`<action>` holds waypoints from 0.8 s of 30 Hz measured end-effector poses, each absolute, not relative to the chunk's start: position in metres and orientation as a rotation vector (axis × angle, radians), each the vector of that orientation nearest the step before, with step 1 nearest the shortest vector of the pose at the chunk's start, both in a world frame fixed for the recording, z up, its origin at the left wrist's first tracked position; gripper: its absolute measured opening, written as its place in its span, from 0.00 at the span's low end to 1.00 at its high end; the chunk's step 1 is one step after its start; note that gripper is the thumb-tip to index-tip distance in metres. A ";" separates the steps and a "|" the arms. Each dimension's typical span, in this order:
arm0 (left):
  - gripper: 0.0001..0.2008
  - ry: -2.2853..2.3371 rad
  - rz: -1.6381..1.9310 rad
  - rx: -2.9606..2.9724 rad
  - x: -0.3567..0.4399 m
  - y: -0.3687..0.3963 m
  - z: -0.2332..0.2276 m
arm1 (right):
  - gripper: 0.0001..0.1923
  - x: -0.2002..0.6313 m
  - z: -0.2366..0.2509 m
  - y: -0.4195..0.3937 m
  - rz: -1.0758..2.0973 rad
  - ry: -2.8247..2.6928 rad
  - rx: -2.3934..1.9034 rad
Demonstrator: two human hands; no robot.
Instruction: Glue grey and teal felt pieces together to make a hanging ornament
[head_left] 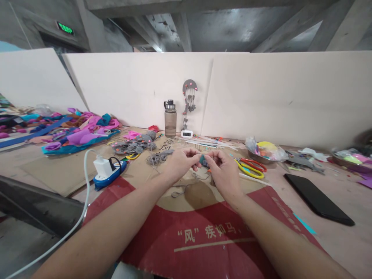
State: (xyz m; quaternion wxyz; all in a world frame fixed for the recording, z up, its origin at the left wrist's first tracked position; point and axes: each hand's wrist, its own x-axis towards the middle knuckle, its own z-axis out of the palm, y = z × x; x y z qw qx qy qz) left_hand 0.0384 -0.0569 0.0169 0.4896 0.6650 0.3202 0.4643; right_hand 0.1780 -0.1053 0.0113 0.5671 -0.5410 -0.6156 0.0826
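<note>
My left hand (183, 164) and my right hand (224, 170) meet above a red and brown cardboard sheet (162, 236). Between their pinched fingertips is a small teal piece (202, 159), perhaps felt; its exact shape is too small to tell. Grey yarn (178, 192) trails on the cardboard below my hands, and more lies in a tangle (157, 157) left of them. Just right of my right hand rest scissors with yellow handles (252, 170) and another pair with red-orange handles (257, 164). Part of a dark item under my fingers is hidden.
A bottle (170, 123), a small white digital clock (186, 134) and a grey moon-shaped hanging ornament (190, 86) are at the back. Coloured fabric (84, 133) and a blue power strip (110, 175) are left. A metal bowl (261, 157) and black phone (318, 198) lie right.
</note>
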 end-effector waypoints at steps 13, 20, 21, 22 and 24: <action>0.05 0.776 1.154 1.722 0.037 -0.059 0.017 | 0.09 0.178 0.014 -0.107 0.215 -1.448 -1.305; 0.05 0.772 1.135 1.809 0.035 -0.057 0.016 | 0.10 0.180 0.013 -0.106 0.190 -1.501 -1.297; 0.05 0.775 1.129 1.828 0.035 -0.056 0.016 | 0.10 0.180 0.013 -0.106 0.191 -1.508 -1.301; 0.05 0.781 1.122 1.850 0.034 -0.056 0.016 | 0.10 0.180 0.013 -0.106 0.193 -1.515 -1.306; 0.06 0.794 1.114 1.901 0.033 -0.056 0.016 | 0.09 0.180 0.014 -0.106 0.205 -1.529 -1.315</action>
